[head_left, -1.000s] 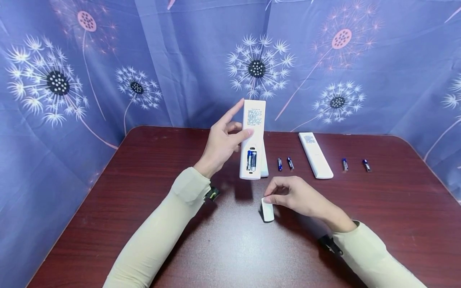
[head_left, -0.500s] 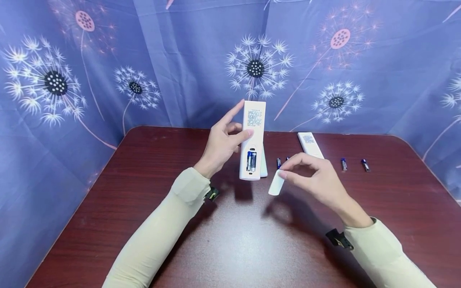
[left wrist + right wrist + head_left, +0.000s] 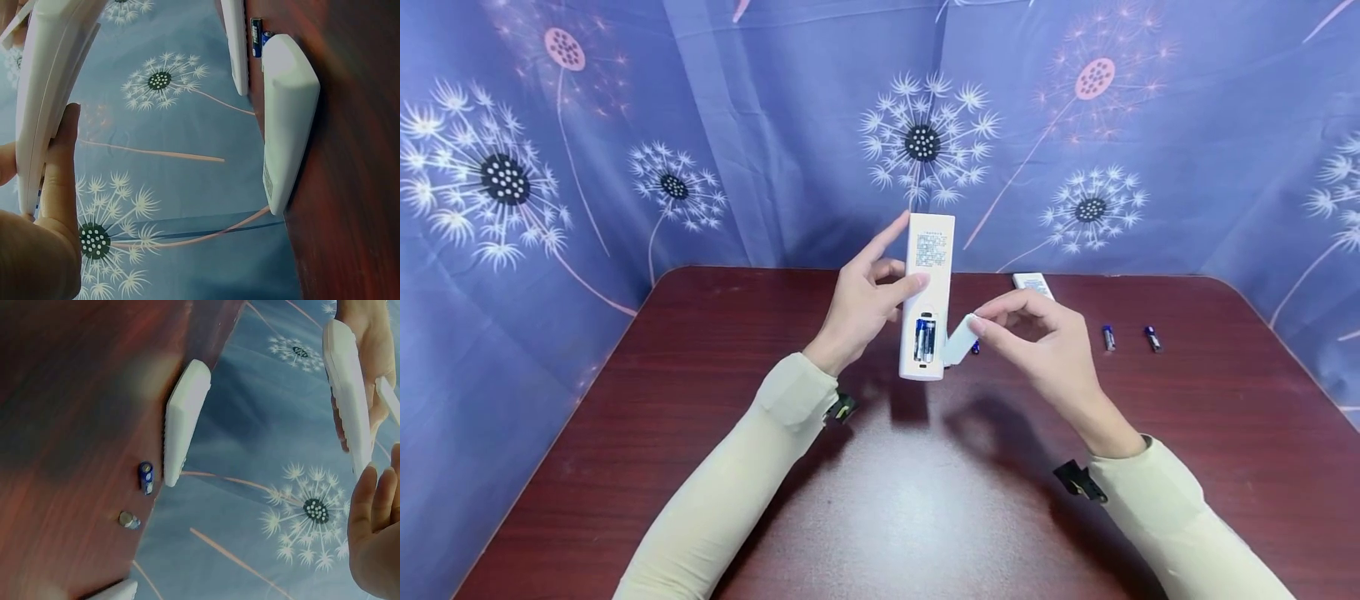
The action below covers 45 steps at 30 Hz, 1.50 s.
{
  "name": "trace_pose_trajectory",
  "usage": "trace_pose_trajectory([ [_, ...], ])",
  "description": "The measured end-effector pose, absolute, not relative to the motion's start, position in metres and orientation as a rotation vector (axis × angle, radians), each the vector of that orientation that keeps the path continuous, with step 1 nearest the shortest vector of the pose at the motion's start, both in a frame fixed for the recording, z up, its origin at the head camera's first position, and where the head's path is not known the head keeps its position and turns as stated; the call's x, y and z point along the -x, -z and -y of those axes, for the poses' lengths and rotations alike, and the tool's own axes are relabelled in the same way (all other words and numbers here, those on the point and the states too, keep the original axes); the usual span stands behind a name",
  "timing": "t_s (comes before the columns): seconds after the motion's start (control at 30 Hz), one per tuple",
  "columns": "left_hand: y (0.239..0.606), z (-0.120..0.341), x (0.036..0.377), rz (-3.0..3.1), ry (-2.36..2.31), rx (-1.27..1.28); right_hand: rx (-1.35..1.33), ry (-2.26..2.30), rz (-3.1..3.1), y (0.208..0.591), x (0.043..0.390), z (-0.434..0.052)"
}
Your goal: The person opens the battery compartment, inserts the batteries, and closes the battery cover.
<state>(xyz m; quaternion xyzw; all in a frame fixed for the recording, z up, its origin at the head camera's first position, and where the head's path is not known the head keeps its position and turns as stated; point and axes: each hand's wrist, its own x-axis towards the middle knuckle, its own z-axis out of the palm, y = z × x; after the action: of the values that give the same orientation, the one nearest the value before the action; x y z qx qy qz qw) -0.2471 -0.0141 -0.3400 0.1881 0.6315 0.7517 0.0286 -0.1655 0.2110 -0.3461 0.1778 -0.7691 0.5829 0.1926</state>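
My left hand grips a white remote control, back side facing me and held above the table. Its battery compartment is uncovered, with two blue-and-silver batteries lying inside. Between thumb and fingertips my right hand pinches a small white battery cover. The cover is tilted, its lower end right at the remote's right edge beside the compartment. In the left wrist view, the held remote rises from between my thumb and fingers. The right wrist view shows the cover close to that remote.
Another white remote lies on the table behind the held one. A third remote is partly hidden by my right hand. Two loose batteries lie at the right; another loose battery lies near the middle. A dandelion-patterned curtain hangs behind the table.
My right hand has lifted the battery cover off the tabletop and carried it up and away, then left to the remote's side, tilting it. The left hand keeps the remote nearly still.
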Motion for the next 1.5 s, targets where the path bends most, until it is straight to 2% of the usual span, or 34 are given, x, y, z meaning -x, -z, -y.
trace_pose_trajectory([
  [0.63,0.336,0.013,0.243,-1.953,-2.302,-0.598,-0.589,-1.666,2.15,0.35,0.172,-0.189],
  [1.03,0.337,0.011,0.242,-1.953,-2.285,-0.622,-0.799,-1.385,2.067,0.356,0.179,-0.185],
  [1.5,0.338,0.011,0.242,-1.934,-2.301,-0.637,-0.774,-1.158,2.093,0.363,0.181,-0.183],
])
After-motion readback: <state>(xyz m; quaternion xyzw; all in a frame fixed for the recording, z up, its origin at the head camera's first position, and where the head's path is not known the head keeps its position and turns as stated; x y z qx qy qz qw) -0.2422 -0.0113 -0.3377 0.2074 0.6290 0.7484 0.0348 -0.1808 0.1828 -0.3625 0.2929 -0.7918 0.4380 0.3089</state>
